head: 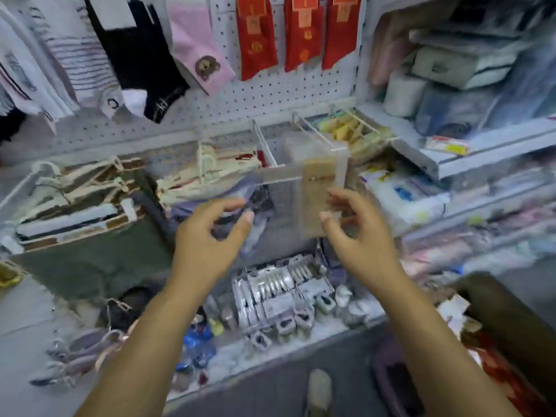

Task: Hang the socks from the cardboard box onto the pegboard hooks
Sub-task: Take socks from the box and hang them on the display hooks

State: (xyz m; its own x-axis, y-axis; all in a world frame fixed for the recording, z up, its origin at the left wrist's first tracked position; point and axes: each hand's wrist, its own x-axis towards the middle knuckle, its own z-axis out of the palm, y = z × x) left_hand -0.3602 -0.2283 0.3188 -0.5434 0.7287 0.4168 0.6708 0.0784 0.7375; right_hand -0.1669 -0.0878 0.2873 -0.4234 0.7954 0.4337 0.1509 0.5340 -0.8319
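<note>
A clear plastic sock pack with a tan card label (pixel 318 188) hung at the front of a white wire hook (pixel 313 130) on the white pegboard (pixel 270 94). Its print was too blurred to read. The right hand (pixel 358 236) had its thumb against the card; whether its grip was clamped could not be told. The left hand (pixel 210 236) hovered beside the pack, grip apart and holding nothing.

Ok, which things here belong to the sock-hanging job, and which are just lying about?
Job: tan-labelled sock pack, wire hook above it, pegboard, left hand, right hand.
Lying about: red socks, pink bear sock, carded clips below, folded linens at right.
</note>
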